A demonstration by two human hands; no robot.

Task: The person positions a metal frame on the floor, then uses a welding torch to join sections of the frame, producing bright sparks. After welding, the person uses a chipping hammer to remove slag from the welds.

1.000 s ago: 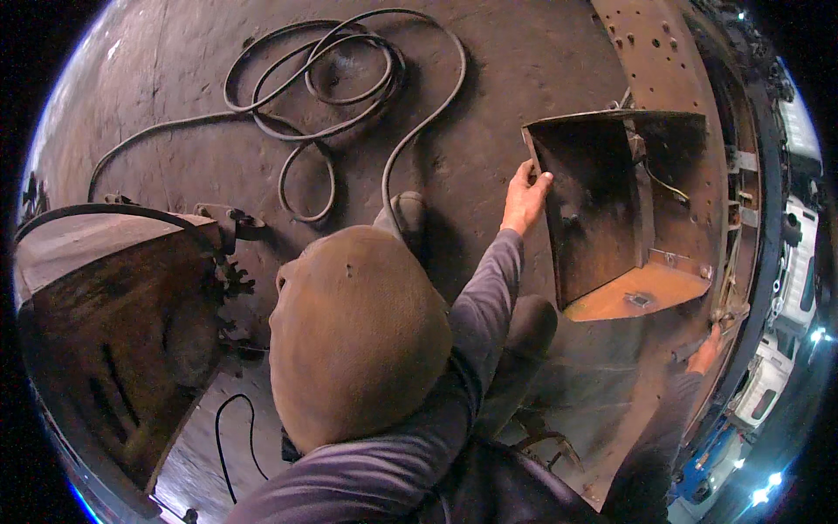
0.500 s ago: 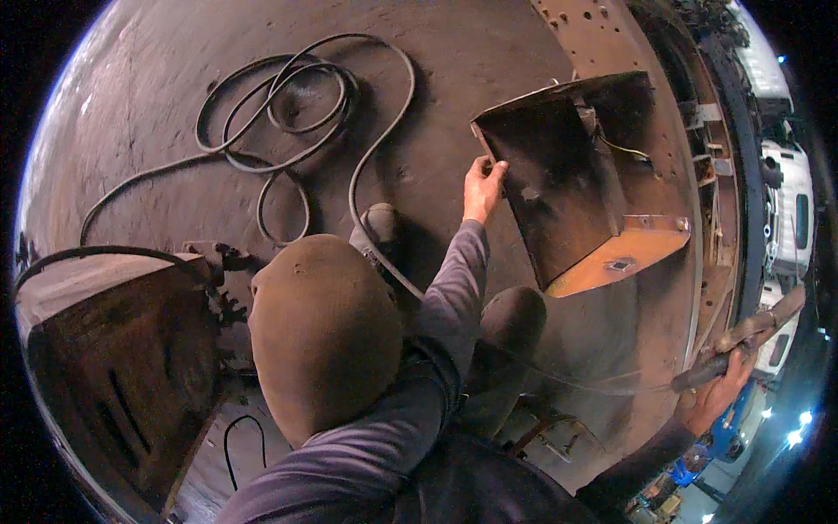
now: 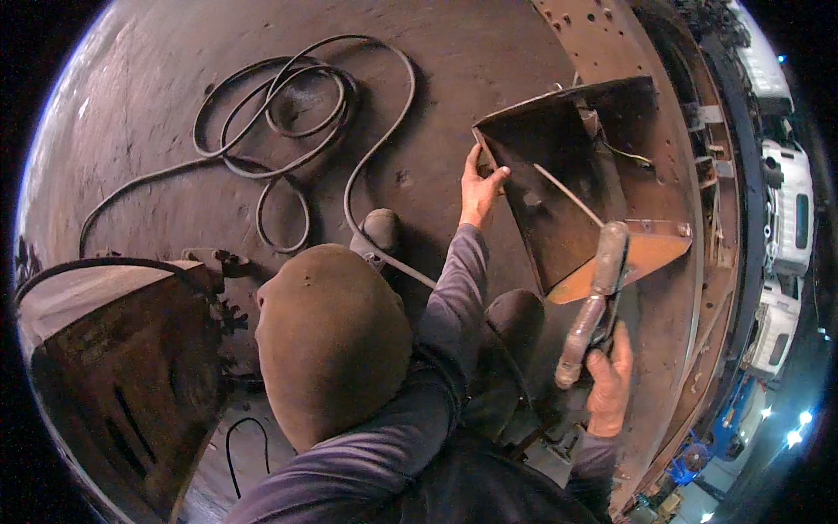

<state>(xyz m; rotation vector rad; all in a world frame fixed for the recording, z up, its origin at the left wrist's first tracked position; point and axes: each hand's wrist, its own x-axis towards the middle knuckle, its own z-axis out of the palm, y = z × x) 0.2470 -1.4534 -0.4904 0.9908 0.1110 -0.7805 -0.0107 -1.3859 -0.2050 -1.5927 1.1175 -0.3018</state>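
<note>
A dark steel bracket [image 3: 559, 183], box-like with an orange-brown lower flange [image 3: 611, 266], stands at the centre right. My left hand [image 3: 482, 190] pinches its near left edge between thumb and fingers. In my right hand [image 3: 609, 375] is a worn, wrapped welding electrode holder [image 3: 595, 306], its handle partly hidden by the fingers. A thin welding rod [image 3: 567, 194] sticks out from its jaws and points up and left, over the bracket's inner face. Whether the rod's tip touches the steel, I cannot tell.
Black cable [image 3: 349, 175] lies in loops across the brown steel surface [image 3: 471, 70]. A dark metal box [image 3: 131, 375] stands at lower left. A large brown-cloth rounded shape [image 3: 332, 341] fills the lower middle. A drilled beam [image 3: 602, 35] runs along the right; white vehicles [image 3: 786, 210] stand beyond.
My right hand has swung the electrode holder leftward from the far right, bringing the rod over the bracket. The left hand stays at the bracket's edge, with its fingers slightly shifted.
</note>
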